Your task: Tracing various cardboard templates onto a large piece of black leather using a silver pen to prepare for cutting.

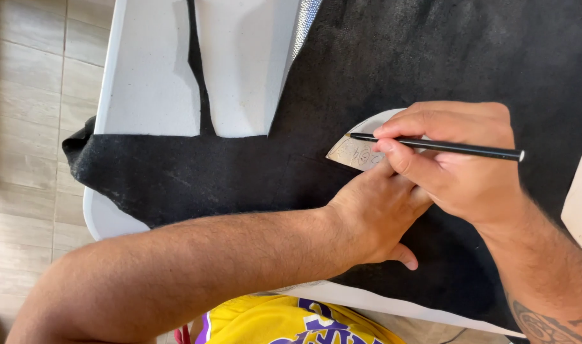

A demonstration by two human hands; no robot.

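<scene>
My left hand (373, 213) lies flat on the paper pattern (361, 143), fingers spread, pressing it down onto the black material (240, 172) — not clenched, not gripping, just pinning. My right hand (459, 162) grips a thin black pencil (444, 147) w/ thumb and forefinger; its tip touches the pattern's pointed end on the left. Most of the pattern is hidden under both hands; only a pale curved edge and a wedge w/ some handwriting show.

The black material is draped over a white table (150, 83), w/ a narrow slit cut in its upper part where the table shows through. A patterned strip (307, 19) runs along its edge at the top. Tiled floor (29, 95) lies beyond, and my yellow shirt (284, 325) shows at the bottom.

To trace well, I reckon the main thing is keeping the pattern from creeping: firm, even weight from the left palm, esp. near the edge being drawn. The pencil should ride tight against the paper's edge, held at a steady tilt so the line doesn't wander off. The nap looks soft, so light strokes prob. work better than digging in — dragging could bunch the material. At the point, slow down.
</scene>
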